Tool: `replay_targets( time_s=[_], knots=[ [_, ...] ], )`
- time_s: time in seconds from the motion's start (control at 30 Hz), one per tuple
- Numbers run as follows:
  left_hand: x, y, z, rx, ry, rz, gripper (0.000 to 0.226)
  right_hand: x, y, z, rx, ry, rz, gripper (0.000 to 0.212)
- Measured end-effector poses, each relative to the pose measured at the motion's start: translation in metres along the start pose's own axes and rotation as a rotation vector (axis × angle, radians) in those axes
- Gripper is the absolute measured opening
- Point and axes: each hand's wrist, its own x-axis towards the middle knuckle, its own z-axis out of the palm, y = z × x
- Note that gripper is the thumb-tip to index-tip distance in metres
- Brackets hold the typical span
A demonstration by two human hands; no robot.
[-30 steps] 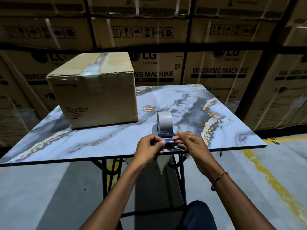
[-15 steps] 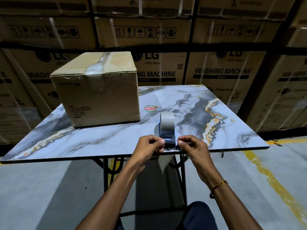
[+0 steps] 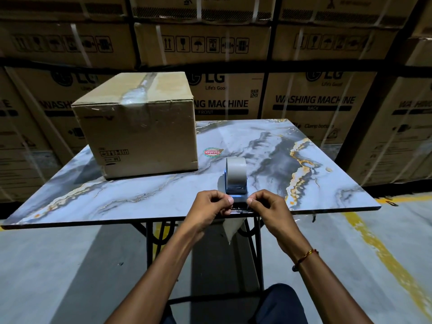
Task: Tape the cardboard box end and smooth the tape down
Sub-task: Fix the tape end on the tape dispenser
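A brown cardboard box [image 3: 140, 134] stands on the far left of the marble-patterned table [image 3: 140, 195], with clear tape along its top seam and down its near face. A blue tape dispenser [image 3: 236, 176] with a grey-brown tape roll stands at the table's near edge. My left hand [image 3: 209, 208] and my right hand [image 3: 268, 206] pinch the tape on either side of the dispenser's toothed cutter. A loose strip of tape [image 3: 232, 228] hangs below the table edge between my hands.
Stacked washing-machine cartons [image 3: 311, 99] fill the wall behind the table. A round red sticker [image 3: 212, 152] lies on the tabletop. The table stands on a black metal frame [image 3: 254, 239] over a grey concrete floor with a yellow line [image 3: 383, 260] at the right.
My hands have shifted slightly apart on the tape at the cutter. The box and dispenser have not moved; only the camera has drifted a little.
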Motion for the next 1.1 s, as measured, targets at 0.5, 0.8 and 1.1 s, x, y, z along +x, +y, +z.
replay_targets(
  time_s=[0.5, 0.8, 1.1],
  knots=[
    [-0.035, -0.026, 0.037, -0.240, 0.509, 0.156, 0.027, 0.007, -0.007, -0.002, -0.170, -0.110, 0.045, 0.019],
    [-0.027, -0.012, 0.020, -0.145, 0.341, 0.052, 0.012, 0.010, -0.014, -0.005, -0.108, -0.161, 0.111, 0.016],
    [-0.011, -0.005, 0.019, -0.168, 0.268, -0.083, 0.009, 0.007, -0.020, -0.006, -0.107, -0.149, 0.127, 0.017]
  ],
)
